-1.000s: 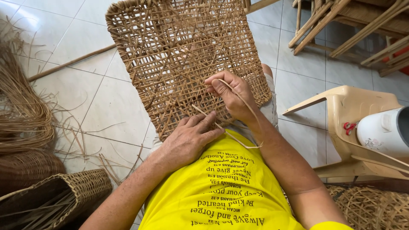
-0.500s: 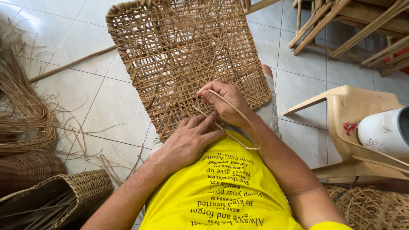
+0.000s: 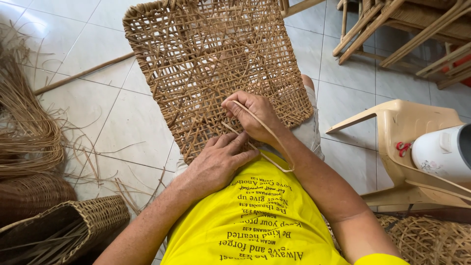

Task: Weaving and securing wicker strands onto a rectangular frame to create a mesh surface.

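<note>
On our lap we see one stiff, open-weave cane panel (image 3: 216,68), squarish and coarse. One flat cane strip (image 3: 274,142) loops from it. Our right hand (image 3: 252,115) pinches that strip, fingers curled tight. Our left hand (image 3: 221,159) lies flat, fingers spread on the panel's edge. Two woven baskets (image 3: 93,221) sit beside loose cane strands (image 3: 24,127).

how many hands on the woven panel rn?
2. Left hand lies flat on the near edge of the woven panel; right hand sits just above it, pinching a loose cane strip. No others in view.
</note>
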